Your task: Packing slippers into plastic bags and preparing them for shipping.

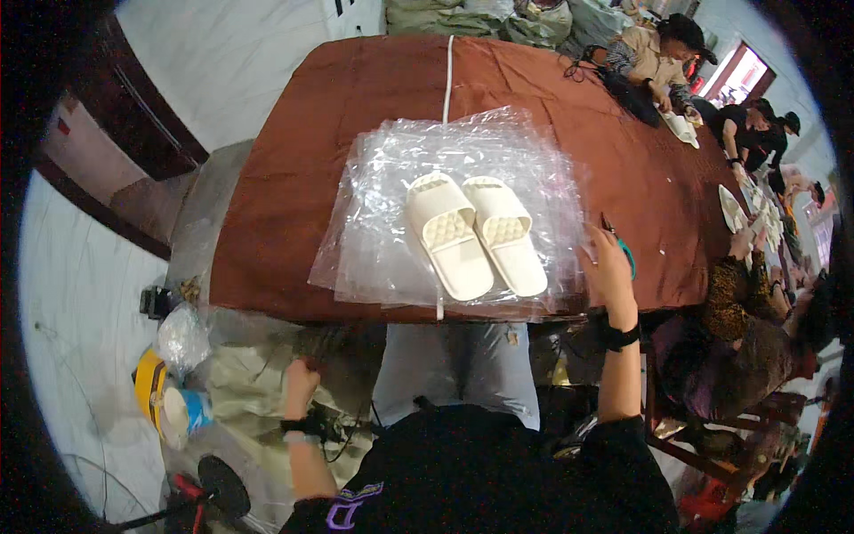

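Note:
A pair of cream slippers (453,236) lies side by side on a stack of clear plastic bags (374,222), toes pointing away from me. My right hand (609,271) is over the table at the right edge of the bags, fingers stretched out and holding nothing. Right beside it lie small snips with a green handle (628,256), partly behind the hand. Below the table's front edge, to the left of my legs, my left hand (302,384) has its fingers curled closed. Whatever may be inside them is hidden. Both wrists wear dark bands.
A brown cloth covers the table (294,169), with a white cord (449,80) across it. Co-workers sit along the right side, one handling a light slipper (682,129). Stuffed sacks (534,25) stand behind. At lower left are a pale sack (245,392) and crumpled plastic (183,338).

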A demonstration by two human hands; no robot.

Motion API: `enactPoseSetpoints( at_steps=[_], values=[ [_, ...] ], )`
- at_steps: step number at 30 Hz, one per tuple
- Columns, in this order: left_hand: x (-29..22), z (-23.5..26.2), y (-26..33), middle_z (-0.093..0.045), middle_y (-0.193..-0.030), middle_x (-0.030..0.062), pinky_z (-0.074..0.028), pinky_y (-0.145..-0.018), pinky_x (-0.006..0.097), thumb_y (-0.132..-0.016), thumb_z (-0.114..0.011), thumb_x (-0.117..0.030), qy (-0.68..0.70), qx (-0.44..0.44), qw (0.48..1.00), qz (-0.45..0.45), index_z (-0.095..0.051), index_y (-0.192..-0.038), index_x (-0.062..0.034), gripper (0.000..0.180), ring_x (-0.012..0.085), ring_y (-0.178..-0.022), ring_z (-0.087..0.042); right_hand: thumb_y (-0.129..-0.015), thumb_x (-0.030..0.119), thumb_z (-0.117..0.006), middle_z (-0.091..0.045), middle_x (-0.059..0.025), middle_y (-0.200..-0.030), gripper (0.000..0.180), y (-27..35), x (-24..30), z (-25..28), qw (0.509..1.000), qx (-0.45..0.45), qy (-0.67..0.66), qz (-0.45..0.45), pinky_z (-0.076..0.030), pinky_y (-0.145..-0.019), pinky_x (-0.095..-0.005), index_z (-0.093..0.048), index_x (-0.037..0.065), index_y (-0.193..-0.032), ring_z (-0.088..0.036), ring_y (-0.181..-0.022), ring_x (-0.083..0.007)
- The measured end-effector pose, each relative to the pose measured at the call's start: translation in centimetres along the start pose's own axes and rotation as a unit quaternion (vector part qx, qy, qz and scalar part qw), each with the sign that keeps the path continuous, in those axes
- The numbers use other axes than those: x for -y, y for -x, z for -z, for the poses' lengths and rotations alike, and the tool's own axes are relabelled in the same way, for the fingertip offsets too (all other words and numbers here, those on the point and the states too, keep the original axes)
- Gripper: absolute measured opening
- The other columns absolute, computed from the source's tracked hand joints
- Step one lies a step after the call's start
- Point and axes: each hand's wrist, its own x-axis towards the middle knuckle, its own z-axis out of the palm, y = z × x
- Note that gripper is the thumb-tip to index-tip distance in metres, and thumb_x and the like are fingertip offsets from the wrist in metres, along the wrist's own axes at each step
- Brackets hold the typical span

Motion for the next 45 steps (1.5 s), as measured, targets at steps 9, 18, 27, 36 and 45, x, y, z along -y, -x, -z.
enactPoseSetpoints(
  at_steps=[9,18,27,36,45],
  values=[
    [-7.1,2.3,1.5,-0.061,-0.113,0.0221,-0.049,-0.086,0.037,-0.078,-0.071,-0.027,-0.150,0.099,0.980,-0.091,-0.058,-0.117,-0.0008,0.048,0.0343,-0.099,-0.061,-0.094,0.018,-0.057,-0.060,-0.0086,-0.102,0.049,-4.2,6.3,-6.9,0.736,0.173,-0.632,-0.173,-0.048,-0.065,-0.0246,-0.042,0.004,-0.138,-0.059,-0.083,-0.0123],
    [-26.0,9.5,-1.3,-0.059,-0.117,0.0166,-0.048,-0.086,0.033,-0.086,-0.066,-0.015,0.220,-0.023,0.903,-0.368,-0.051,-0.124,0.0022,0.044,0.0236,-0.096,-0.062,-0.097,0.013,-0.050,-0.057,-0.0037,-0.094,0.024,-2.1,6.9,-2.4,0.403,0.081,-0.893,-0.183,-0.048,-0.065,-0.0213,-0.055,0.003,-0.118,-0.056,-0.079,-0.0099],
    [-29.5,1.1,-11.8,-0.059,-0.106,0.0291,-0.050,-0.077,0.050,-0.086,-0.058,-0.025,0.005,-0.173,0.939,-0.297,-0.039,-0.130,0.0040,0.056,0.0426,-0.091,-0.062,-0.094,0.022,-0.049,-0.060,-0.0117,-0.115,0.032,3.4,8.1,-1.1,0.359,0.109,-0.911,-0.172,-0.051,-0.075,-0.0309,-0.052,0.003,-0.119,-0.060,-0.096,-0.0205],
    [-28.1,2.2,-11.0,-0.064,-0.086,0.0270,-0.052,-0.070,0.047,-0.087,-0.048,-0.014,0.118,-0.175,0.920,-0.330,-0.047,-0.127,0.0060,0.045,0.0381,-0.075,-0.065,-0.100,0.016,-0.040,-0.059,-0.0106,-0.121,0.033,6.8,12.7,-6.7,0.416,0.160,-0.863,-0.239,-0.052,-0.088,-0.0320,-0.046,0.003,-0.130,-0.062,-0.100,-0.0190],
    [-29.3,3.7,-4.7,-0.065,-0.089,0.0229,-0.052,-0.067,0.037,-0.094,-0.047,-0.014,0.240,-0.152,0.907,-0.312,-0.036,-0.140,-0.0008,0.050,0.0288,-0.076,-0.067,-0.096,0.015,-0.037,-0.053,-0.0038,-0.096,0.016,4.2,16.3,-4.9,0.708,0.161,-0.655,-0.208,-0.046,-0.070,-0.0246,-0.046,0.009,-0.108,-0.053,-0.085,-0.0093]
  ],
)
